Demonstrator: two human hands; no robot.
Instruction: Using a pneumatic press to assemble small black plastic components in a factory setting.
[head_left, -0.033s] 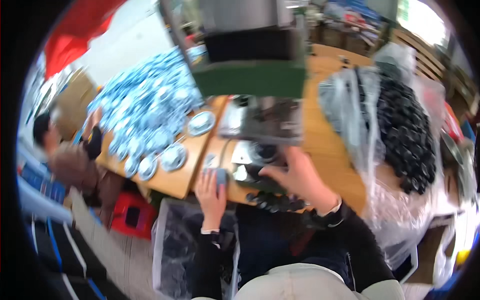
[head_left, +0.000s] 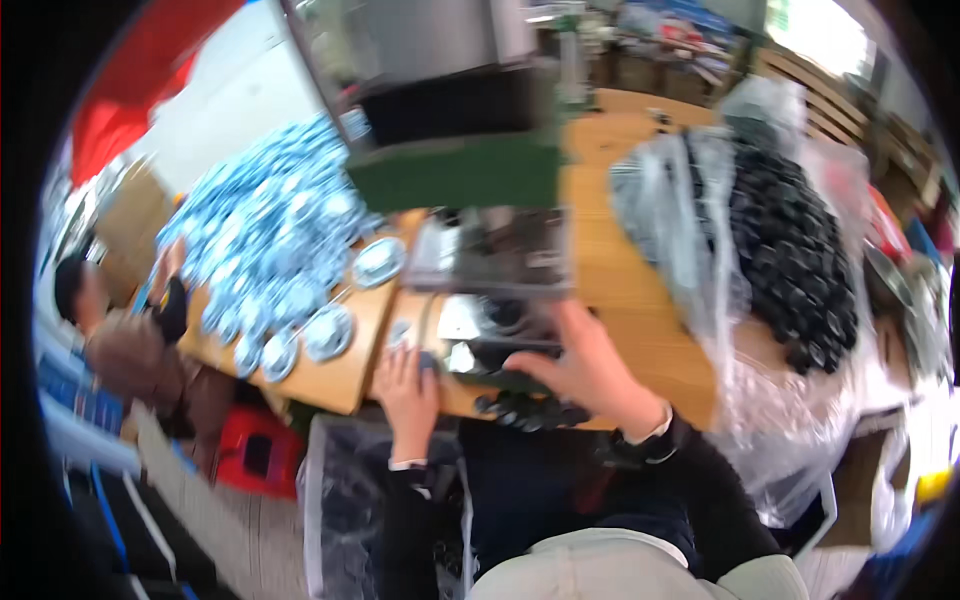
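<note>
I'm taking the metal fixture [head_left: 490,320] under the machine as my clock centre, with the wearer's body at six. A dark round part [head_left: 505,312] sits on it, right below the clear guard [head_left: 490,255] at twelve.

My right hand [head_left: 585,365] is at four, thumb standing well apart from the fingers in a wide spread around the fixture's near right corner. I see nothing gripped in it, though the fingertips blur against the guard's edge. My left hand [head_left: 405,390] is at eight, fingers stretched forward over the worktop [head_left: 640,350] beside a small grey-blue block [head_left: 428,367]; I cannot tell whether it presses or holds that block.

I judge the step in hand to be placing or adjusting the part at the fixture. The next move calls for keeping the right fingers clear of the gap beneath the guard.

For room, bare wood opens at three, before the plastic bag of black parts [head_left: 795,260] between two and three. Loose black pieces [head_left: 530,410] crowd the front edge between five and six, leaving little margin there. The blue pile [head_left: 270,230] limits reach at ten.
</note>
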